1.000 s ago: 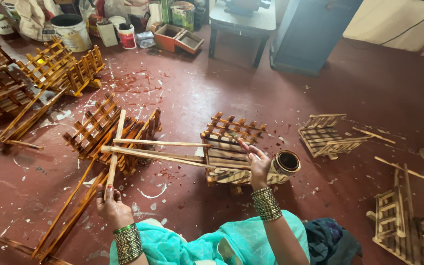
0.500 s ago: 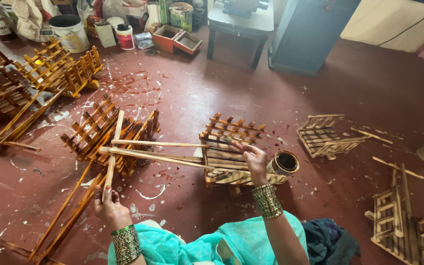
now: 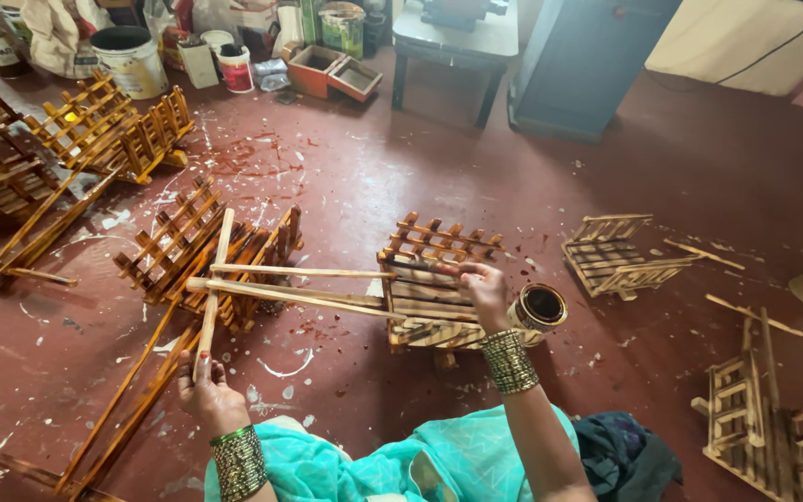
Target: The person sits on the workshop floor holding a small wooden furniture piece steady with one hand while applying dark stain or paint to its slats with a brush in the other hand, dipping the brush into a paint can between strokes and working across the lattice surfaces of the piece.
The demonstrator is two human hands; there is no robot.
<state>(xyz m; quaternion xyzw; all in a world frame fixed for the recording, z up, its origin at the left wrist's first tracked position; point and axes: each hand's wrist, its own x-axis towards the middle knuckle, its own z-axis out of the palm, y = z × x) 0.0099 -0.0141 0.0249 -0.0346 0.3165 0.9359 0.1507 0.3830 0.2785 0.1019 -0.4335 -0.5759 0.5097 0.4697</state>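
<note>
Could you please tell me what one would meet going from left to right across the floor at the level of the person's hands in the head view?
Left hand on a wooden stick → right hand on a slatted wooden frame → open tin of dark finish → pale unfinished frame.

Right hand (image 3: 485, 290) slightly further left along the wooden frame (image 3: 434, 288) than before.

Right hand (image 3: 485, 293) covers part of the slatted wooden rack (image 3: 434, 284) top, fingertips and any tool in them not discernible; beside that rack, the small tin's (image 3: 539, 309) contents read only as dark; person's forearms cut off by bottom edge.
</note>
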